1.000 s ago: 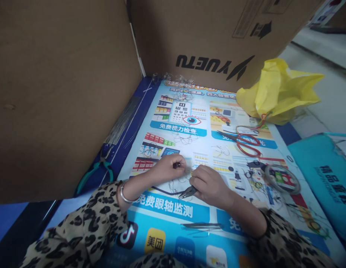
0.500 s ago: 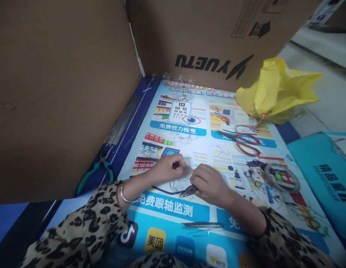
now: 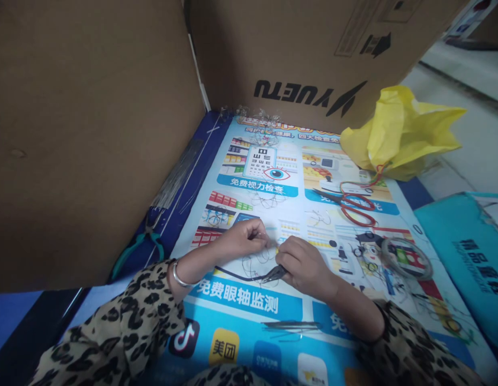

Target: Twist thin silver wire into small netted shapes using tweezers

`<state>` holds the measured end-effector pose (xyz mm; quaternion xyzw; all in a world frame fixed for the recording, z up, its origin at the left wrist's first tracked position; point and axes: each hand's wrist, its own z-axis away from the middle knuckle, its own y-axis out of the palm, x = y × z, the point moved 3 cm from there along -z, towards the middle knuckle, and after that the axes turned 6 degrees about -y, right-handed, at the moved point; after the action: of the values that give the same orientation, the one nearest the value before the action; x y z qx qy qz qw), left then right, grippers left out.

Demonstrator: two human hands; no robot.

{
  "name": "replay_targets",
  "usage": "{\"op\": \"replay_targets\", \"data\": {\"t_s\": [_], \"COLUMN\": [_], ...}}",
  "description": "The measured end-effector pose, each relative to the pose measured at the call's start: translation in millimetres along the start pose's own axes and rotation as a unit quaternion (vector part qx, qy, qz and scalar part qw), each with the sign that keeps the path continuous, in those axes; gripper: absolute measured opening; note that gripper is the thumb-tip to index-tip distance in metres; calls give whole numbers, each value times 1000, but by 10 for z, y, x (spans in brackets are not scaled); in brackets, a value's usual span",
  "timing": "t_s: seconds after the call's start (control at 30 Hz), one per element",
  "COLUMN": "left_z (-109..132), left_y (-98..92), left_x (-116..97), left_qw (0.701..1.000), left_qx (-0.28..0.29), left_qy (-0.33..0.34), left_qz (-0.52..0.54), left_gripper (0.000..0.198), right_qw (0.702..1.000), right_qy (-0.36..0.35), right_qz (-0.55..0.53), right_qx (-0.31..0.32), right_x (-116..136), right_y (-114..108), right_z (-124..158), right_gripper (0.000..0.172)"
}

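Observation:
Above the printed poster (image 3: 268, 348), my two hands work close together with their fingertips nearly meeting. My left hand (image 3: 245, 238) is closed in a pinch on thin wire (image 3: 268, 244), of which only faint strands show. In my right hand (image 3: 304, 264), the fingers curl around dark pointed pliers (image 3: 275, 274), whose jaws stick out toward the lower left. The pliers' handles are hidden in the palm. My right fingertips also come up to the thin wire. Beneath the hands lies a loose tangle of fine wire (image 3: 254, 265).
Cardboard walls (image 3: 91, 134) stand left and behind. Teal-handled pliers (image 3: 146, 244) and a bundle of straight wires (image 3: 178, 174) lie left. Cut wire pieces (image 3: 291, 325) lie in front. Red-handled scissors (image 3: 355, 206), a wire coil (image 3: 407, 258), a yellow bag (image 3: 397, 128) and a teal box (image 3: 466, 257) are right.
My left hand's fingers have drawn slightly more closed, and the hand has tipped a little. My right hand stays nearly in place with the pliers. The whole view has shifted very slightly.

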<state>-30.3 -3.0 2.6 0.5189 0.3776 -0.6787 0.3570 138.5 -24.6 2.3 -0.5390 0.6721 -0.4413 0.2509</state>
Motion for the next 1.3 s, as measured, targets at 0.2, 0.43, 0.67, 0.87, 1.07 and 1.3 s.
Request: {"op": "replay_targets", "data": {"t_s": [0.2, 0.43, 0.67, 0.87, 1.07, 1.3], "left_z": [16, 18, 24, 17, 1, -17], "left_y": [17, 21, 18, 22, 25, 27], "left_x": [9, -1, -3, 1, 43, 69], "left_qw": [989, 979, 976, 979, 983, 991], "left_qx": [-57, -77, -85, -83, -81, -68], "left_qy": [42, 45, 46, 36, 22, 4], "left_qz": [-127, -182, -197, -181, -162, -117], "left_gripper": [8, 7, 6, 6, 6, 9], "right_qw": [996, 981, 989, 971, 951, 943], "right_qy": [48, 121, 136, 133, 128, 95], "right_qz": [-69, -135, 62, 196, 268, 311], "right_qx": [-24, -67, -19, 44, 84, 68], "right_x": [-27, -56, -186, -278, -329, -306], "right_y": [-7, -48, -60, -83, -115, -145], "right_z": [-14, 5, 58, 55, 72, 52], "right_gripper": [22, 23, 23, 22, 20, 13]}}
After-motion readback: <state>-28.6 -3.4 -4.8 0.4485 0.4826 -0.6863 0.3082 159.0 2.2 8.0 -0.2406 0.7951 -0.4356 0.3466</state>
